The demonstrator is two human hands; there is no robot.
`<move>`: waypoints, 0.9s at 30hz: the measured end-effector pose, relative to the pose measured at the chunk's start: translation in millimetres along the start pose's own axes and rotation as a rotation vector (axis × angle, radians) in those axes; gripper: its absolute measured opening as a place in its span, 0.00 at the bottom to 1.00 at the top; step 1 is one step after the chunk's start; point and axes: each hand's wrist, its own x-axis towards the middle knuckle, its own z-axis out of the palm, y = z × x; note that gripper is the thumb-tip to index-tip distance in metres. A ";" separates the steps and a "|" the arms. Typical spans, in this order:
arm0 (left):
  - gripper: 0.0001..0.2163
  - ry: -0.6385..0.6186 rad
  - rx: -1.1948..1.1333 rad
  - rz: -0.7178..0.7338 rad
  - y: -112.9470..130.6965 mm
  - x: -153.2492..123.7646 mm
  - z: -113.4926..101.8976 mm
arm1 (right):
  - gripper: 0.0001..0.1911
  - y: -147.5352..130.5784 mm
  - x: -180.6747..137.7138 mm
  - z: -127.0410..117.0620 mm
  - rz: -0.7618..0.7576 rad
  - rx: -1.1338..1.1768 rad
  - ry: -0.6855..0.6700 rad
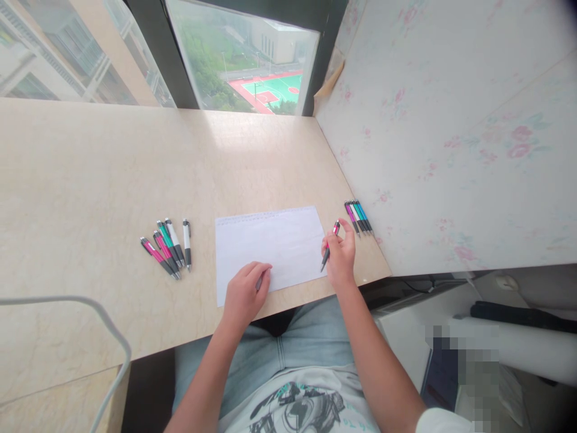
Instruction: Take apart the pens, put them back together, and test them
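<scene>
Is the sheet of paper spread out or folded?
Spread out: the paper lies flat on the table, its top and left edges fully visible.

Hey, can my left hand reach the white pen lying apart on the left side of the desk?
Probably yes: only flat paper and desk surface seem to lie between your left hand and that white pen. The hand does seem curled around something dark, though, which might need putting down first.
</scene>
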 end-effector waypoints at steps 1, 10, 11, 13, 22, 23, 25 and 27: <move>0.08 0.001 0.000 0.000 -0.1 -0.1 0.1 | 0.31 0.3 -0.1 -0.2 -0.003 -0.001 -0.003; 0.08 -0.001 -0.008 0.002 -1.5 -0.8 -0.1 | 0.26 4.6 11.7 -11.9 -0.020 -0.212 -0.080; 0.08 -0.001 -0.007 0.003 -1.3 -0.8 -0.3 | 0.24 5.2 15.5 -15.5 -0.029 -0.268 -0.105; 0.09 0.003 -0.008 0.009 -0.9 -0.7 -0.6 | 0.22 5.7 24.9 -24.2 -0.040 -0.370 -0.157; 0.08 0.009 -0.008 0.021 -1.5 -0.5 -0.4 | 0.23 -9.0 75.5 -64.7 -0.132 -0.774 -0.251; 0.08 0.006 -0.008 0.019 -1.7 -0.5 -0.4 | 0.24 -10.6 78.1 -66.6 -0.152 -0.811 -0.249; 0.08 0.002 -0.010 0.017 -2.0 -0.7 -0.5 | 0.24 -12.6 80.6 -68.3 -0.183 -0.856 -0.235; 0.08 0.002 -0.012 0.017 -2.2 -1.0 -0.6 | 0.24 -13.7 81.2 -68.6 -0.203 -0.882 -0.224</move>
